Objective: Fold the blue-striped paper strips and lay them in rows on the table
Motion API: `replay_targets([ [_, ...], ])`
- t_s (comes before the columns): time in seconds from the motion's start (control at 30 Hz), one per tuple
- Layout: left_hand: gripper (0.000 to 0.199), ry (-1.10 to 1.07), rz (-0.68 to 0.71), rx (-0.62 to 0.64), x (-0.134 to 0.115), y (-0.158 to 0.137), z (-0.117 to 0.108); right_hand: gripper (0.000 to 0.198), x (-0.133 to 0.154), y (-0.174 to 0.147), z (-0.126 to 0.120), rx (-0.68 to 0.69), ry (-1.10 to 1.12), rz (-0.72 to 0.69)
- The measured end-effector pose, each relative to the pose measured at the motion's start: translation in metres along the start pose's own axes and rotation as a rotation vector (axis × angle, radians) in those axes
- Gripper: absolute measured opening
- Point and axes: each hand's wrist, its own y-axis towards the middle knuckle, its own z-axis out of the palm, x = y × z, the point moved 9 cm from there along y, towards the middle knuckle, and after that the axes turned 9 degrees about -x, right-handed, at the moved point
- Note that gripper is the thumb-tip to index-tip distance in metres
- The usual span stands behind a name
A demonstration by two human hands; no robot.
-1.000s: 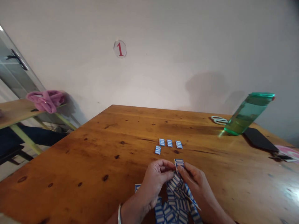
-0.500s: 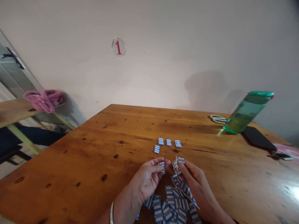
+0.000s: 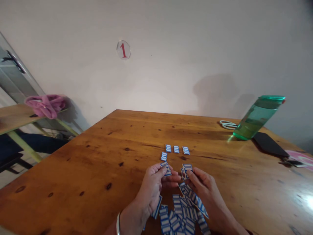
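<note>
Between the thumb and fingers of my left hand [image 3: 153,186] is a small blue-and-white striped card [image 3: 166,169], its other fingers stretched toward the right. My right hand [image 3: 204,186] pinches a few similar blue-and-white cards [image 3: 187,169], fanned slightly apart. Below and between both hands lies a loose pile of such cards [image 3: 179,215], partly hidden by my right hand and the frame's lower edge. Beyond the hands, three small cards [image 3: 176,149] lie in a row, with another card [image 3: 164,156] just nearer, close to my left fingertips. What the cards say is too small to read.
The wooden table [image 3: 97,156] reaches to a wall. At right stand a green bottle [image 3: 259,117], a white coiled cable [image 3: 228,124], a black flat device [image 3: 270,144] and a pink round item [image 3: 302,158]. At left, a pink cloth [image 3: 46,105] rests on another table.
My left hand has moved slightly up and left, with its card now tilted and its fingers more extended. My right hand still holds its cards, nearly in place.
</note>
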Motion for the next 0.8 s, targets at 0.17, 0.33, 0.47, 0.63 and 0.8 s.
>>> replay_targets([
  [0.17, 0.013, 0.105, 0.009, -0.031, 0.003, 0.002, -0.004, 0.026, -0.001, -0.003, 0.000, -0.013, 0.137, 0.090],
  [0.33, 0.016, 0.043, 0.024, -0.080, 0.002, 0.004, -0.008, 0.020, -0.002, -0.011, 0.003, -0.007, 0.343, 0.196],
  [0.47, 0.018, 0.018, 0.005, -0.011, 0.008, 0.003, 0.001, 0.017, -0.005, -0.014, 0.005, 0.034, 0.363, 0.189],
  [0.63, 0.020, 0.036, 0.017, 0.065, 0.014, 0.000, 0.011, 0.017, 0.001, -0.016, 0.015, 0.122, 0.186, 0.136],
  [0.8, 0.015, 0.040, 0.087, 0.092, 0.010, -0.002, 0.013, 0.021, 0.005, -0.012, 0.013, 0.076, 0.103, 0.132],
])
